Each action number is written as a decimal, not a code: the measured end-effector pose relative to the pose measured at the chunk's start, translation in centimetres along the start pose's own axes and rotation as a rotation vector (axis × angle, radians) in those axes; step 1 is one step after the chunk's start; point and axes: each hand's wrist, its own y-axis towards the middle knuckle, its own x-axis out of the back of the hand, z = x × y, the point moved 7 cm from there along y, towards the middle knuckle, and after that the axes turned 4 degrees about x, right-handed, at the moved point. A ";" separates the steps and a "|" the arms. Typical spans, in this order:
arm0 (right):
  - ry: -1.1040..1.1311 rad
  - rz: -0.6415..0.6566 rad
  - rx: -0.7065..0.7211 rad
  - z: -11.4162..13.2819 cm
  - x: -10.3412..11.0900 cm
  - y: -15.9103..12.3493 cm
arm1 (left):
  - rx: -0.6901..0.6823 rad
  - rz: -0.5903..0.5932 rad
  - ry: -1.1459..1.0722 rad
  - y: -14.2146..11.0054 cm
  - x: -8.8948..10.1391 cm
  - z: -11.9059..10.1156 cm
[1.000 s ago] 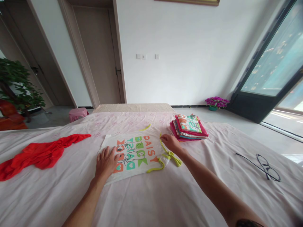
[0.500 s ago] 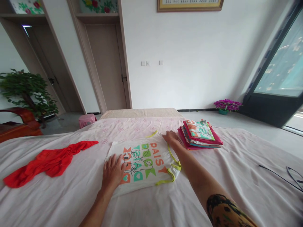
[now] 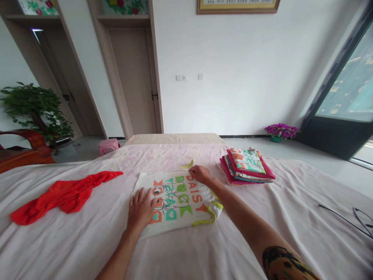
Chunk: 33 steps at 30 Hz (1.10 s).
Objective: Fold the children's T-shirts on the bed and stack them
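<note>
A white tank top (image 3: 180,217) with yellow-green trim and a colourful "DAISY" and cartoon print lies spread on the sheet in front of me, its shoulder end to the right. My left hand (image 3: 141,208) rests flat on its lower end, fingers stretched over the fabric. At the far shoulder edge, my right hand (image 3: 201,175) has its fingers pinched together on the top's cloth, close to a yellow-green strap (image 3: 188,165). Some of the trim is hidden behind my right forearm. Just beyond that hand sits a stack of folded clothes (image 3: 247,167), a printed white piece uppermost.
A crumpled red garment (image 3: 67,196) lies on the sheet (image 3: 169,256) to the left. Glasses (image 3: 361,221) rest near the right edge. On the floor stand a pink stool (image 3: 109,146), a leafy plant (image 3: 37,111) and a pot of purple flowers (image 3: 281,131).
My right hand has moved left along the top's far edge, its fingers now closed on the cloth. My left hand stays flat on the top. The camera view has tilted up and shifted right.
</note>
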 end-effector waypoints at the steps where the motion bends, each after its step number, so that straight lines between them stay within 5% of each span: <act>1: 0.010 -0.010 0.035 0.4 0.3 -0.7 | 0.004 -0.001 -0.032 0.1 -0.1 0.2; 5: 0.132 -0.012 0.156 0.6 1.7 -4.8 | -0.013 -0.012 -0.283 0.3 0.5 1.4; 9: 0.264 0.073 0.247 0.1 3.1 -11.2 | -0.208 0.006 -0.562 -1.6 3.5 2.9; 16: 0.029 0.148 0.455 1.8 4.8 -19.5 | -0.471 0.327 -0.522 -8.0 7.0 5.5; 25: -0.143 0.080 0.428 2.1 3.4 -19.3 | -0.501 0.264 -0.480 -9.1 6.7 7.3; 30: -0.092 -0.003 0.351 1.2 3.5 -18.0 | -0.359 0.323 -0.600 -7.3 6.6 7.4; 33: -0.035 0.051 0.365 1.0 3.5 -17.4 | -0.242 0.354 -0.671 -5.5 6.8 7.6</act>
